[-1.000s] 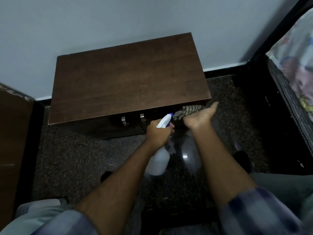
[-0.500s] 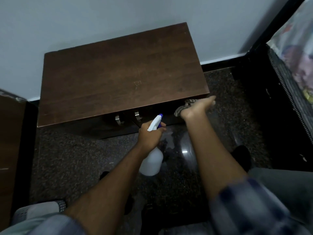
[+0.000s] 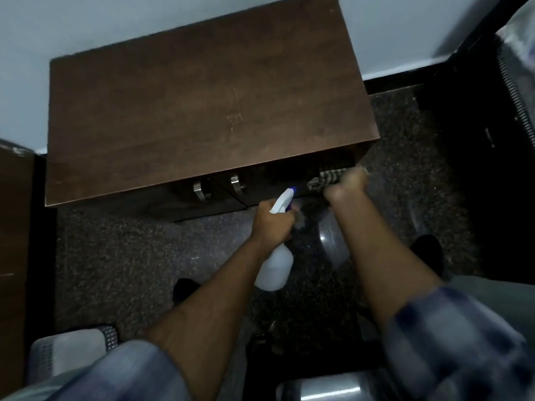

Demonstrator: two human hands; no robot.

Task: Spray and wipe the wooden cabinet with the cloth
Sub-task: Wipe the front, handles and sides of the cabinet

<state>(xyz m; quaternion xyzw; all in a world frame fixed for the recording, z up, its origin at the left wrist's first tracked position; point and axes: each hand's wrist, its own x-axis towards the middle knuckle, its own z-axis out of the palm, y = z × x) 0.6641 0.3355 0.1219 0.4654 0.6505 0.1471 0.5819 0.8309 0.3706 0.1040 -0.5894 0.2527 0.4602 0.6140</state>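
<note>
Left hand (image 3: pixel 272 222) gripping spray bottle (image 3: pixel 275 270), right hand (image 3: pixel 344 186) pressing cloth (image 3: pixel 325 179) on cabinet (image 3: pixel 202 111)

right hand (image 3: pixel 346 185) motion-blurred | cloth (image 3: pixel 327 178) partly hidden behind it | cabinet (image 3: pixel 202 111) top corner cropped

Head view, the sole camera: worn on the person's head, wide-angle, looking steeply down and forward. Near edge: both forearms and sleeves. Centre: top of the wooden cabinet (image 3: pixel 202 111), seen from above at close range. Far edge: wall. Frame blurred at right.
</note>
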